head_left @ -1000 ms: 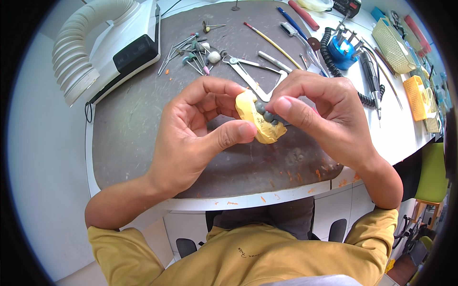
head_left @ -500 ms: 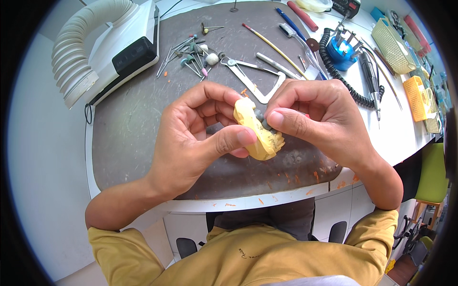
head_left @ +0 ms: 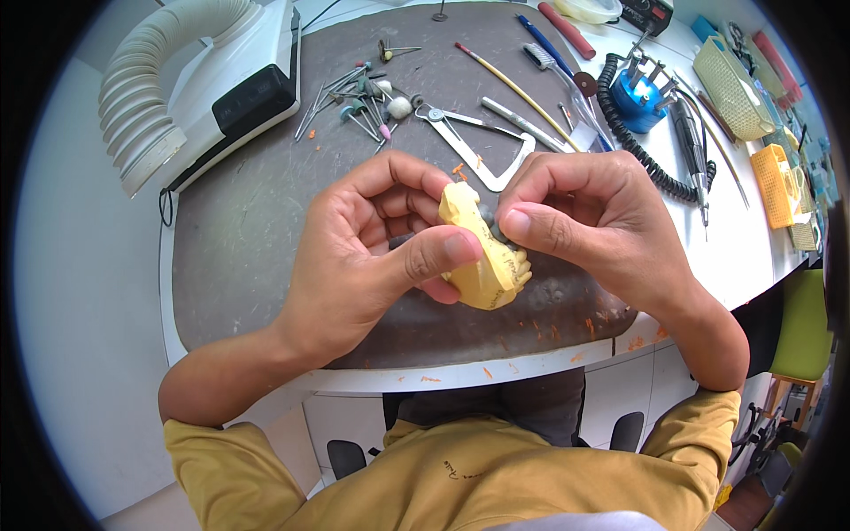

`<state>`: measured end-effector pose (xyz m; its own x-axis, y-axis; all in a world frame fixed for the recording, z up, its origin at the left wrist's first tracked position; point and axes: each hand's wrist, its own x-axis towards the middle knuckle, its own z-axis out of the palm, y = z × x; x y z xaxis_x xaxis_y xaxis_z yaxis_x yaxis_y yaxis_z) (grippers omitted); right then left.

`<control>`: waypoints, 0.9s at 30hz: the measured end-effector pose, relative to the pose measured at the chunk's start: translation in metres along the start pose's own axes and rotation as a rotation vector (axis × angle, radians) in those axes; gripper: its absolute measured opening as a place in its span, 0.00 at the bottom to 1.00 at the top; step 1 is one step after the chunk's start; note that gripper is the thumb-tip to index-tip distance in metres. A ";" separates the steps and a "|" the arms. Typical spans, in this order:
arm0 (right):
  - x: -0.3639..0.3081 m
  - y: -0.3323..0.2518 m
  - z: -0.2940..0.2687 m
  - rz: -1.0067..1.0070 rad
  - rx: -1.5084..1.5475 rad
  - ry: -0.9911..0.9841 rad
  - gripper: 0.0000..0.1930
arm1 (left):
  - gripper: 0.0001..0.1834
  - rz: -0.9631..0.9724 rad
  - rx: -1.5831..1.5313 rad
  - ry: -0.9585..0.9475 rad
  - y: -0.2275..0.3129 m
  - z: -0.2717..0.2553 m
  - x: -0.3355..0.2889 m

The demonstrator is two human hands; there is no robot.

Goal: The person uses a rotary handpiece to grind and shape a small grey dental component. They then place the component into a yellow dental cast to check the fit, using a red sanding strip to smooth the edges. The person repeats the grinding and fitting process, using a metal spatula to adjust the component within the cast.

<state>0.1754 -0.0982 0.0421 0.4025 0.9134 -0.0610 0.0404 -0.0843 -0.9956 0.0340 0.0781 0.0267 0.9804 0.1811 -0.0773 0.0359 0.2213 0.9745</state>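
A yellow plaster dental model [head_left: 481, 273] with handwriting on its side is held above the mat by my left hand [head_left: 376, 234]. The thumb lies across its near side and the fingers curl behind it. At the model's right side, my right hand [head_left: 589, 208] pinches a small grey piece, seemingly a dental crown or bridge [head_left: 498, 231], between thumb and forefinger. This piece sits against the model's tooth row. Most of it is hidden by the right fingertips and the model.
A brown mat [head_left: 239, 265] covers the white table. Beyond my hands lie several rotary burs [head_left: 367, 102], a metal caliper [head_left: 460, 146], a thin brush [head_left: 513, 84] and a toothbrush [head_left: 537, 58]. A suction hose unit [head_left: 257, 97] stands left; a blue bur stand [head_left: 639, 97] and handpiece [head_left: 689, 146] are right.
The dental model has tilted slightly in my left hand, showing more of its near side, and sits a little lower. My right hand keeps its pinch at the grey piece.
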 end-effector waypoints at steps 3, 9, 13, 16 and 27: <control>-0.001 -0.001 -0.002 0.010 -0.003 -0.009 0.11 | 0.28 0.046 0.001 -0.020 -0.003 -0.001 -0.001; -0.005 -0.001 -0.001 -0.276 -0.249 0.042 0.23 | 0.25 0.232 -0.070 0.037 -0.008 -0.002 -0.002; -0.005 0.000 0.000 -0.150 -0.060 0.040 0.19 | 0.27 0.219 -0.106 0.049 -0.011 -0.002 -0.005; -0.005 -0.003 -0.001 -0.111 -0.010 0.037 0.18 | 0.24 0.225 -0.027 0.031 -0.005 0.001 -0.006; -0.006 0.000 -0.001 -0.092 0.030 0.018 0.17 | 0.19 0.289 0.052 0.007 -0.006 0.000 -0.006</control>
<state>0.1741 -0.1043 0.0424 0.4143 0.9096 0.0315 0.0503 0.0117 -0.9987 0.0284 0.0762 0.0214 0.9502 0.2360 0.2034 -0.2341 0.1102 0.9659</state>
